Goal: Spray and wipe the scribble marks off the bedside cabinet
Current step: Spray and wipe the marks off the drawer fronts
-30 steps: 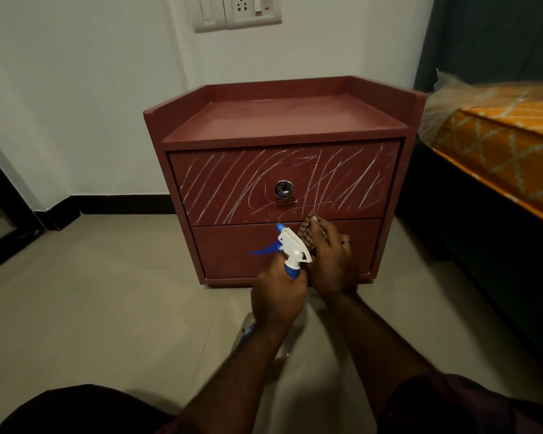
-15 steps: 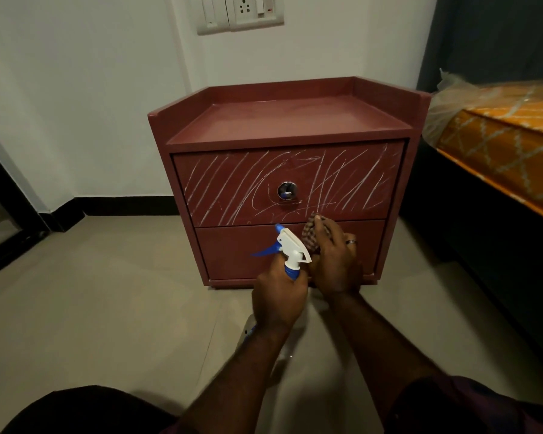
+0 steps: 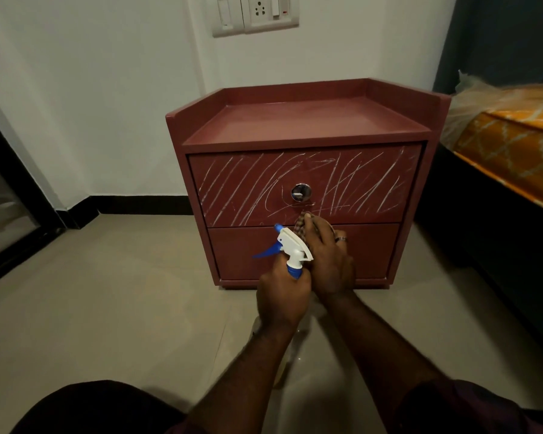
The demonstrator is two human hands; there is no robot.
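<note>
Maroon bedside cabinet [image 3: 373,255] on the floor, head view. White scribble marks [image 3: 248,186] cover the top drawer, unwiped. Left hand [image 3: 282,296]: grip closed round the spray bottle [image 3: 295,245] neck. Right hand [image 3: 329,261] clutches a checked cloth [image 3: 301,226]. Step looks pre-spray. Next: aim at the marks, squeeze the trigger.

A single wide-angle camera, worn on the person's head, looks forward and down at the front of the bedside cabinet [image 3: 311,120] from higher than its top. The cabinet fills the middle of the view. It is near: both forearms come in from the bottom edge, and the left hand [image 3: 281,300] and right hand [image 3: 329,264] meet just before its lower drawer. The wall [image 3: 107,104] behind the cabinet, the floor [image 3: 123,292] before it and the bed [image 3: 514,158] to its right fill the margins.
</note>
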